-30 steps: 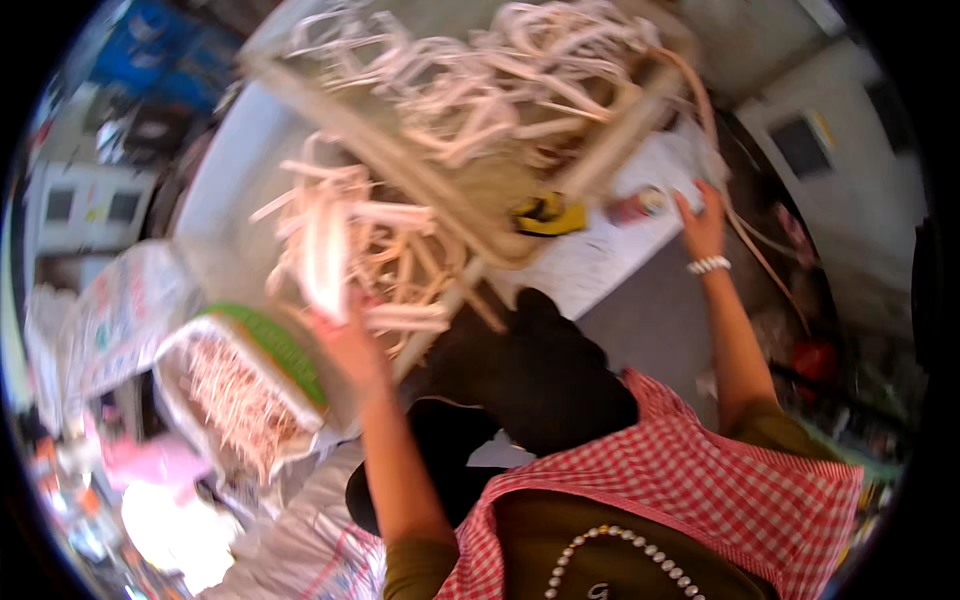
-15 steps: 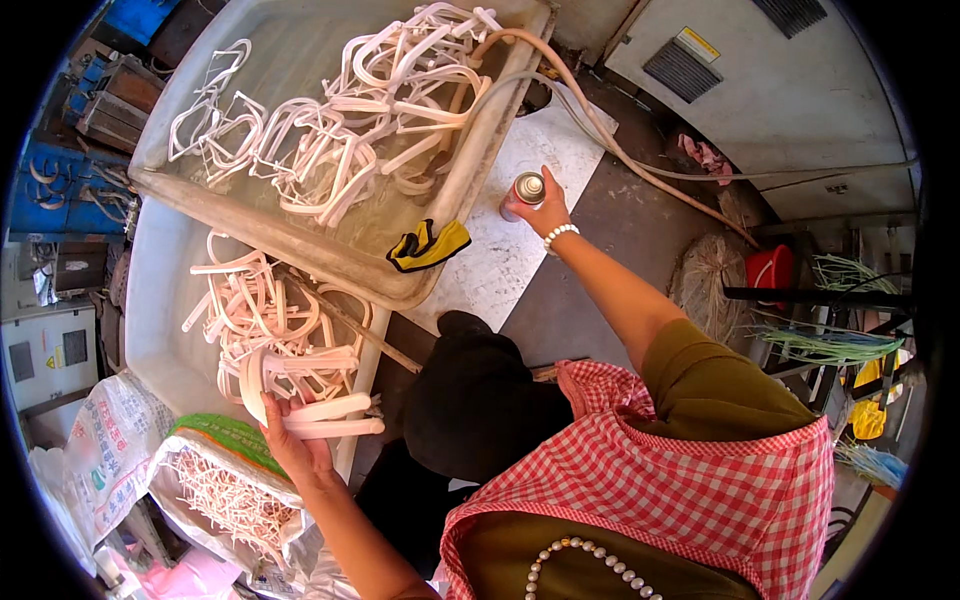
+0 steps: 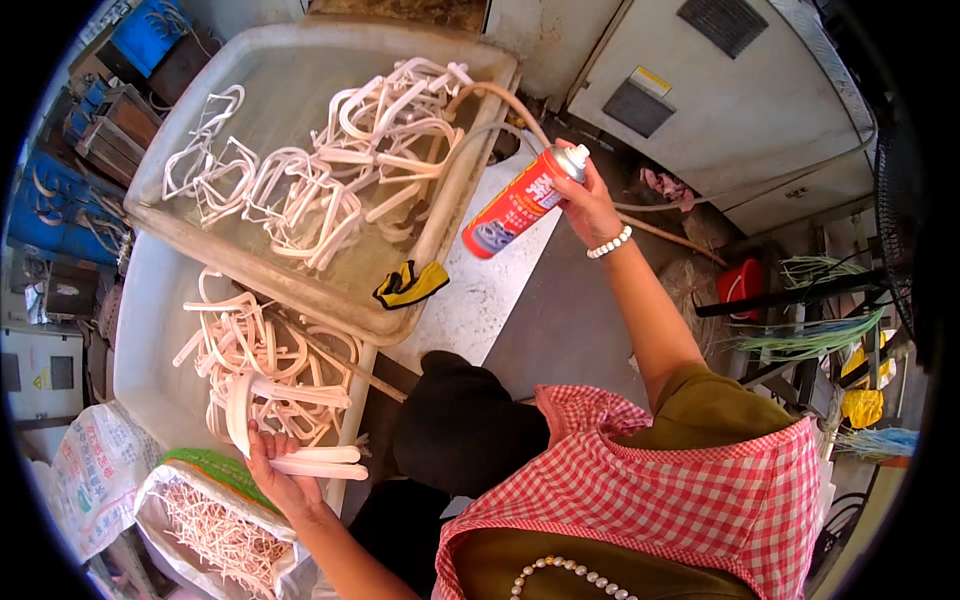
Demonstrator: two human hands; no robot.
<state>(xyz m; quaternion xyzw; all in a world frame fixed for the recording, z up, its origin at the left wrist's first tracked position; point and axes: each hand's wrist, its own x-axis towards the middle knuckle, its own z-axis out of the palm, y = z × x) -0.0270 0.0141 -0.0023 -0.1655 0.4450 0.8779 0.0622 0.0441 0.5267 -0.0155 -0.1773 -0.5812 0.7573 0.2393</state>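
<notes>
Head view: my right hand [image 3: 588, 205] grips a red spray can [image 3: 518, 203], lifted above the white slab and tilted, nozzle up by the fingers. My left hand [image 3: 275, 470] clasps a curved pale strip [image 3: 300, 462] at the lower tray's [image 3: 140, 340] rim, over the sack [image 3: 215, 525].

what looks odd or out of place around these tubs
A yellow-and-black glove lies alone in the water of the upper tub, at its near rim among pale curved strips. The upper tub sits askew, overlapping the lower tub. Nothing looks spilled or broken.
</notes>
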